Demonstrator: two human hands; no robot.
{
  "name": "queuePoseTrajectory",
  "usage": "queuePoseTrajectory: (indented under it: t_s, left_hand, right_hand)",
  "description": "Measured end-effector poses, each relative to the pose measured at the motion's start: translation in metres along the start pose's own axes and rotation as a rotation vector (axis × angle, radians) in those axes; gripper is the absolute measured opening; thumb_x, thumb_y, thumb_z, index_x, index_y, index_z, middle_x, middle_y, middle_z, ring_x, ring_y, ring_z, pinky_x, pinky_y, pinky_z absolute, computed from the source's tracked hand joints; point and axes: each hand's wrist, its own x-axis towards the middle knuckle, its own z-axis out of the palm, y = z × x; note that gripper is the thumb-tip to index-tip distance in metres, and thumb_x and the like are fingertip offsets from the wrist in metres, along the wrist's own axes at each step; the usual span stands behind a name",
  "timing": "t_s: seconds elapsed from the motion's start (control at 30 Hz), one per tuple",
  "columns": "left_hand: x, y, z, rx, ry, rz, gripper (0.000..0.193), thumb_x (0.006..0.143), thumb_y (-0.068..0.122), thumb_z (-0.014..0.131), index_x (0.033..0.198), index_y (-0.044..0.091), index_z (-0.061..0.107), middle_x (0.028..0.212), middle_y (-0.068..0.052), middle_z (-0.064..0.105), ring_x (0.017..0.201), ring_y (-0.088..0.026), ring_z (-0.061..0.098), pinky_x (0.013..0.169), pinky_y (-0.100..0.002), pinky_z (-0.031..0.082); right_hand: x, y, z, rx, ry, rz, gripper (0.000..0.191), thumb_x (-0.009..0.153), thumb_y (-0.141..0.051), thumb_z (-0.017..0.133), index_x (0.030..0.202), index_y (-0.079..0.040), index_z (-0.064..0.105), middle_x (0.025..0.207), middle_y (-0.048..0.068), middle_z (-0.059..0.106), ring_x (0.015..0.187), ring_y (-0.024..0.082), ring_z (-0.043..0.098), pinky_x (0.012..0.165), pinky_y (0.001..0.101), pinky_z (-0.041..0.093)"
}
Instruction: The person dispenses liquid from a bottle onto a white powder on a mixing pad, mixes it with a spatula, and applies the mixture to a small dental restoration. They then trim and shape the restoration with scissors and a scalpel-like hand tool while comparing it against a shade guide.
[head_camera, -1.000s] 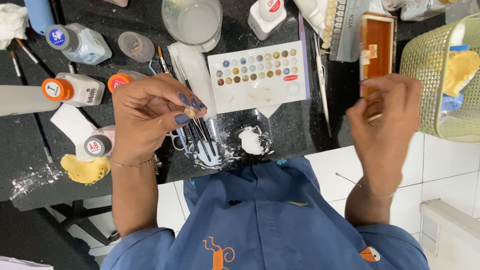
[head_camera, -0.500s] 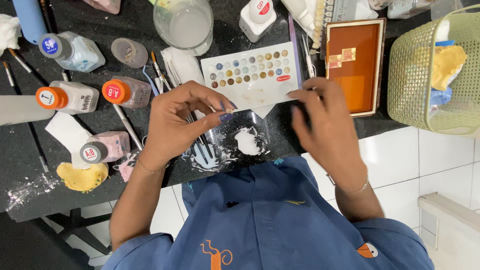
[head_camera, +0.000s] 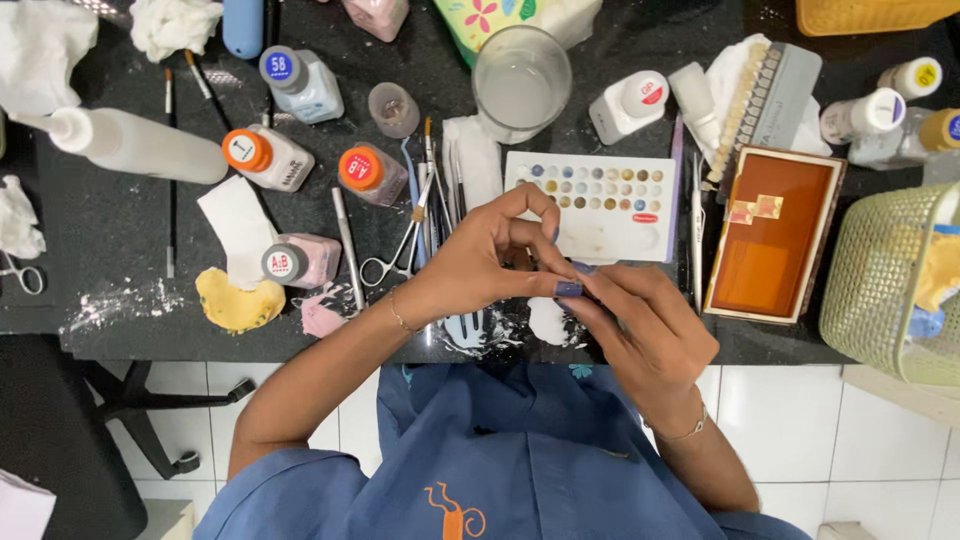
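While we work above the dark counter (head_camera: 120, 250), both hands meet fingertip to fingertip just below the white palette (head_camera: 600, 200). Left hand (head_camera: 490, 255): thumb and forefinger pinched, other fingers arched. Right hand (head_camera: 640, 335): fingers pressed together against the left's tips. We cannot tell what small item lies between them. Risk: a loosened pinch could drop it among the brushes (head_camera: 430, 190) and white powder (head_camera: 548, 320).

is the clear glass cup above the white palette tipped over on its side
No, the glass cup stands upright on the black counter, its open mouth facing up, just above the white palette.
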Motion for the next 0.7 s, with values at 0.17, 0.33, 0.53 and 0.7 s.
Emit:
queuePoseTrajectory:
  t_s: [0.17, 0.33, 0.53, 0.7]
  left_hand:
    - [0.002, 0.005, 0.008, 0.046, 0.013, 0.056, 0.04, 0.097, 0.003, 0.078, 0.125, 0.006, 0.05, 0.103, -0.007, 0.077, 0.092, -0.005, 0.067, 0.074, -0.019, 0.051]
    - [-0.025, 0.051, 0.018, 0.554, 0.121, 0.248, 0.067, 0.099, -0.001, 0.073, 0.156, 0.005, 0.038, 0.145, -0.011, 0.067, 0.129, -0.017, 0.068, 0.099, -0.028, 0.057]
    - [-0.102, 0.089, 0.024, 0.622, 0.734, 0.632, 0.052, 0.112, 0.002, 0.071, 0.153, 0.006, 0.038, 0.141, -0.017, 0.059, 0.122, -0.024, 0.067, 0.1, -0.031, 0.062]
    - [-0.132, 0.095, 0.031, 0.987, 0.966, 0.414, 0.031, 0.113, 0.0, 0.073, 0.137, -0.001, 0.053, 0.126, -0.018, 0.065, 0.113, -0.024, 0.071, 0.097, -0.03, 0.064]
  right_hand:
    - [-0.006, 0.009, 0.004, -0.016, 0.018, 0.013, 0.022, 0.086, 0.006, 0.085, 0.104, 0.005, 0.073, 0.101, 0.014, 0.07, 0.091, 0.022, 0.071, 0.077, 0.0309, 0.058]
    - [-0.014, 0.025, 0.005, -0.109, 0.083, 0.056, 0.019, 0.093, 0.007, 0.085, 0.109, 0.003, 0.075, 0.107, 0.013, 0.072, 0.093, 0.021, 0.072, 0.078, 0.0286, 0.058]
    - [-0.025, 0.043, 0.003, -0.144, 0.102, 0.059, 0.02, 0.093, 0.004, 0.086, 0.109, 0.002, 0.074, 0.108, 0.014, 0.073, 0.093, 0.023, 0.072, 0.077, 0.0282, 0.058]
    - [-0.031, 0.051, 0.011, -0.121, 0.09, 0.043, 0.02, 0.092, 0.004, 0.087, 0.107, 0.003, 0.073, 0.104, 0.015, 0.072, 0.09, 0.024, 0.072, 0.074, 0.0289, 0.057]
